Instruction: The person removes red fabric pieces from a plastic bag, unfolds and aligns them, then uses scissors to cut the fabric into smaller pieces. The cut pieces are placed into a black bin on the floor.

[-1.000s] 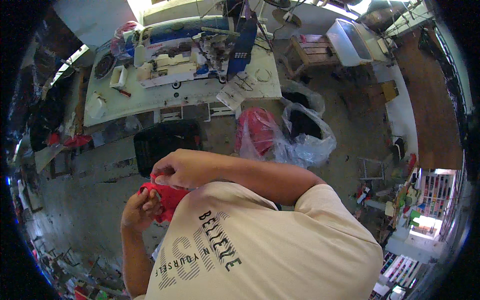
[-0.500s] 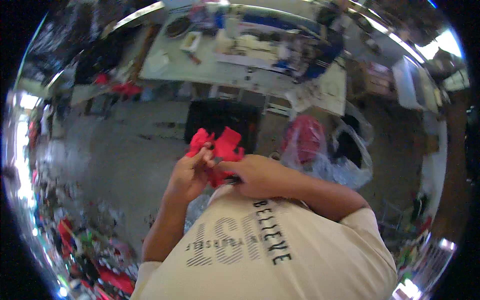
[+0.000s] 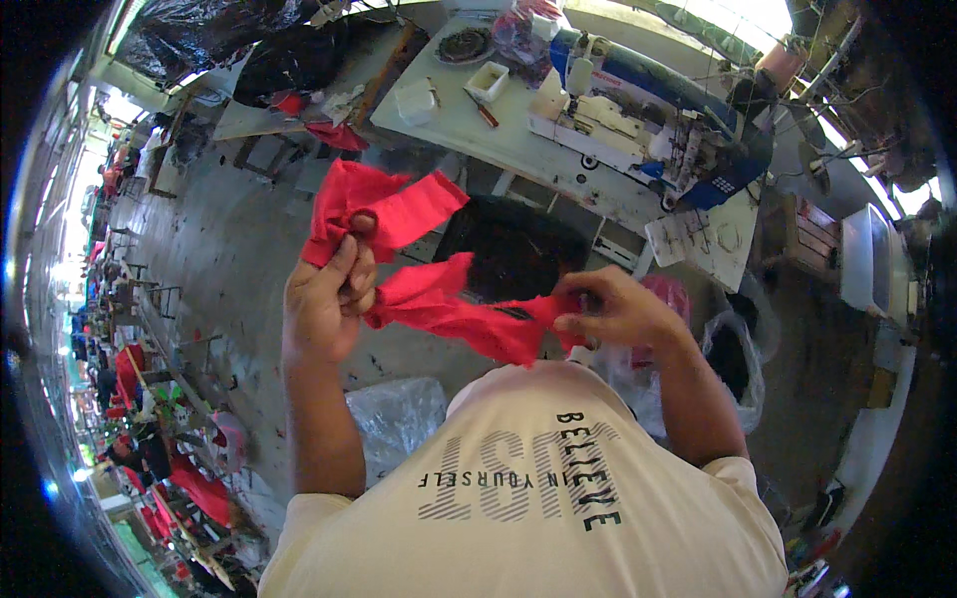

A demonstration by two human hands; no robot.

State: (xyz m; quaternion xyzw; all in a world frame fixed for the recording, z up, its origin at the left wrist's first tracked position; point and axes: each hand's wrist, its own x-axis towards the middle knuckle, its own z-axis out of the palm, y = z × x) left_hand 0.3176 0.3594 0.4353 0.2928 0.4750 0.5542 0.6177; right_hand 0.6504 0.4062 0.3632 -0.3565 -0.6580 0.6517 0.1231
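Pieces of red fabric are stretched out in front of my chest. My left hand is closed around their bunched part, with one broad red flap standing out above the fingers. A lower red fabric strip runs from that fist across to my right hand. There the thumb and fingers pinch the strip's end. Something small and dark shows between the right fingers, too unclear to name. Both hands are in the air, in front of a black seat.
Ahead stands a pale worktable with a blue and white sewing machine, a small white box and a round dark tray. Clear plastic bags lie at right; plastic sheeting is on the floor. A translucent bin stands far right.
My hands have moved apart, left hand leftward and up, right hand rightward. The red fabric, bunched between them before, is now spread out. The view has swung leftward.
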